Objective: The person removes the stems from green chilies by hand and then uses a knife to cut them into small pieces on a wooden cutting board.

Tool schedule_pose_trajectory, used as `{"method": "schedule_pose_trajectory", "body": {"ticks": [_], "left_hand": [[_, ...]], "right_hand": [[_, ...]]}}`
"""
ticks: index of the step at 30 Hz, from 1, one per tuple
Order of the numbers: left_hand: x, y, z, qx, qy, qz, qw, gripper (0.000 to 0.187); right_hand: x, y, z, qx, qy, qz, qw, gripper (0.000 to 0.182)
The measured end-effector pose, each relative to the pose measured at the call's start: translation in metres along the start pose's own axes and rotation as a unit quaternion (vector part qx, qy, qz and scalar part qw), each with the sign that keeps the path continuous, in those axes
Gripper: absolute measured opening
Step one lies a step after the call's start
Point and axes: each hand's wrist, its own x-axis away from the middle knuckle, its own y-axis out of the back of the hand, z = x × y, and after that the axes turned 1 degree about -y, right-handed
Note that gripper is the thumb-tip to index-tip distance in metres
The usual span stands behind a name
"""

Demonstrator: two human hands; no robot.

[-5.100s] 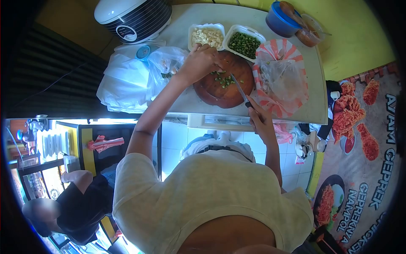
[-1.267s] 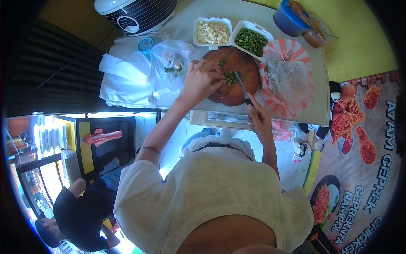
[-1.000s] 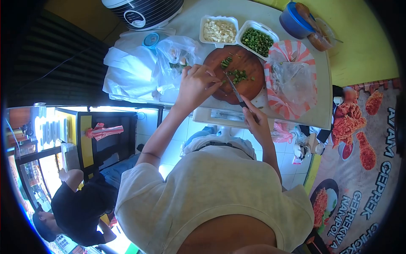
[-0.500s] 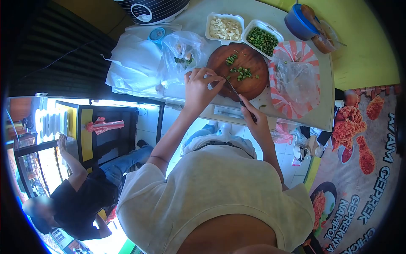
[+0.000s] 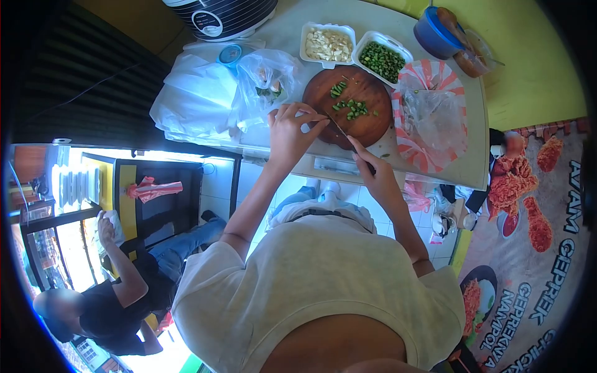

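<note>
My right hand [image 5: 377, 176] is closed round the dark handle of a knife [image 5: 341, 130], whose blade points up and left over the near edge of a round wooden chopping board [image 5: 379, 127]. At the blade's tip, the thumb and fingertips of my left hand [image 5: 289, 133] are pinched together. Whatever lies between them is too small to make out. Cut green pieces [image 5: 356, 109], perhaps beans or chillies, lie in a loose heap on the board, with a smaller group [image 5: 338, 89] farther back.
Behind the board stand a foam box [image 5: 304, 50] of pale chopped pieces and another [image 5: 407, 55] of green ones. A striped plastic bag [image 5: 459, 133] lies right, clear bags [image 5: 270, 68] left. A blue tub [image 5: 429, 40] stands at the back right. Another person [image 5: 118, 304] is at lower left.
The knife and my right hand have shifted slightly, while my left hand keeps its pinch near the tip. At left, the other person's raised hand has drawn back from the shelf, now with something whitish beside it.
</note>
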Motion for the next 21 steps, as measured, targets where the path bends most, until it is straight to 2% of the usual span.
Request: {"method": "schedule_pose_trajectory", "body": {"ticks": [2,5,9,11,14,21], "left_hand": [[-0.002,0.003,-0.001,0.007,0.001,-0.005,1.0,0.014],[-0.004,0.005,0.003,0.018,0.013,-0.025,0.999,0.016],[-0.016,0.014,0.018,0.05,0.015,-0.051,0.997,0.018],[-0.021,0.018,0.022,0.077,0.011,-0.045,0.996,0.018],[-0.027,0.017,0.025,0.075,-0.002,-0.028,0.997,0.019],[-0.035,0.002,0.007,0.035,-0.073,0.024,0.996,0.015]], "right_hand": [[-0.003,0.007,0.001,-0.014,-0.022,0.019,0.999,0.042],[-0.007,0.018,0.004,-0.183,-0.158,0.095,0.966,0.046],[-0.001,0.019,0.01,-0.201,-0.163,0.117,0.959,0.046],[0.003,0.017,0.009,-0.16,-0.157,0.167,0.96,0.045],[0.006,0.015,0.004,-0.175,-0.109,0.13,0.97,0.044],[0.013,0.028,0.0,-0.226,-0.127,0.091,0.961,0.045]]}}
